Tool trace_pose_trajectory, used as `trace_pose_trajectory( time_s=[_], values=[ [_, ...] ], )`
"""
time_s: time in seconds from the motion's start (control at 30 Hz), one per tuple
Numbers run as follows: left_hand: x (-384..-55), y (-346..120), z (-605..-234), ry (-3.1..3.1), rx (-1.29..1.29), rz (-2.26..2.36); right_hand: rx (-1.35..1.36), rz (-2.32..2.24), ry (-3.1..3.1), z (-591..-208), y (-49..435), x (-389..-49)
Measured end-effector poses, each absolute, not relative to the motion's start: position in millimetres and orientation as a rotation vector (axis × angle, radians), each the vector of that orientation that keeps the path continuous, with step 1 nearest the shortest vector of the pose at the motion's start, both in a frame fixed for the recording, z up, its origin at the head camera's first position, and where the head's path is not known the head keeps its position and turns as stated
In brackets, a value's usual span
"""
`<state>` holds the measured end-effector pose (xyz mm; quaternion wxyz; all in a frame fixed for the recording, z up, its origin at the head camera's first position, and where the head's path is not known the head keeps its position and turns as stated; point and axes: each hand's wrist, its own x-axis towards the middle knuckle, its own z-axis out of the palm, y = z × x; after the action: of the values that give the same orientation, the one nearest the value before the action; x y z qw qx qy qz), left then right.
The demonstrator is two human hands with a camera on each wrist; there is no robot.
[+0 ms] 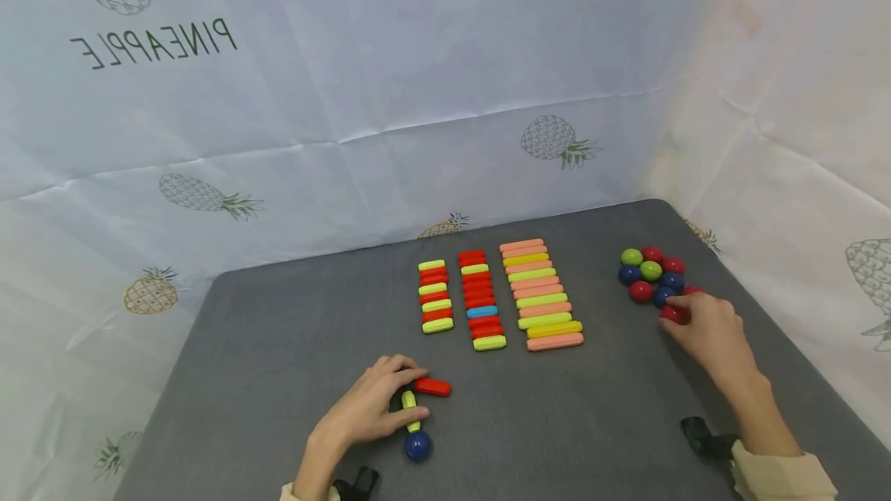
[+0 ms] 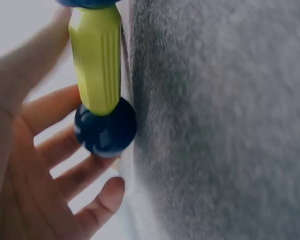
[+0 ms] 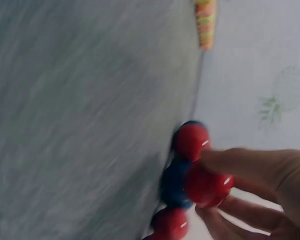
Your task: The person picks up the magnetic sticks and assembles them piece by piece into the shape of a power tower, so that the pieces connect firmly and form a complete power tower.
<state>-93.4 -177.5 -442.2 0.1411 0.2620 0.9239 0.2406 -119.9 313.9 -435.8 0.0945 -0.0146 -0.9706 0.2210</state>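
A yellow-green rod (image 2: 98,60) joins two dark blue balls, and my left hand (image 1: 372,406) curls round this piece on the table. Its thumb lies against the rod in the head view, while its fingers are about the far blue ball (image 2: 105,129). The near blue ball (image 1: 418,446) shows plainly. From beside those fingertips a red rod (image 1: 432,386) points right; whether it is joined to the far ball is hidden. At the right, my right hand (image 1: 710,331) pinches a red ball (image 3: 208,185) between thumb and fingers, at the near edge of a ball cluster.
Red, blue and green balls (image 1: 650,270) sit together near the right table edge. Three columns of rods lie mid-table: a short red and yellow-green one (image 1: 435,298), a mostly red one (image 1: 479,292), and a longer pink-orange and yellow one (image 1: 539,290). Cloth walls (image 1: 390,176) border the table.
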Motion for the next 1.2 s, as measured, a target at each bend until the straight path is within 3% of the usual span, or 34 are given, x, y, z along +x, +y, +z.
trace_pose_trajectory(
  time_s=[0.33,0.6,1.2],
  values=[
    [-97,-171,-443,2.795,0.707,0.588,0.171,0.83,-2.624,-419,260,-113],
    [-94,-168,-448,2.813,0.57,0.682,0.431,1.282,-2.688,-420,204,-114],
    [-86,-152,-448,2.846,0.501,0.758,0.792,1.625,-2.744,-446,106,-120]
  ],
)
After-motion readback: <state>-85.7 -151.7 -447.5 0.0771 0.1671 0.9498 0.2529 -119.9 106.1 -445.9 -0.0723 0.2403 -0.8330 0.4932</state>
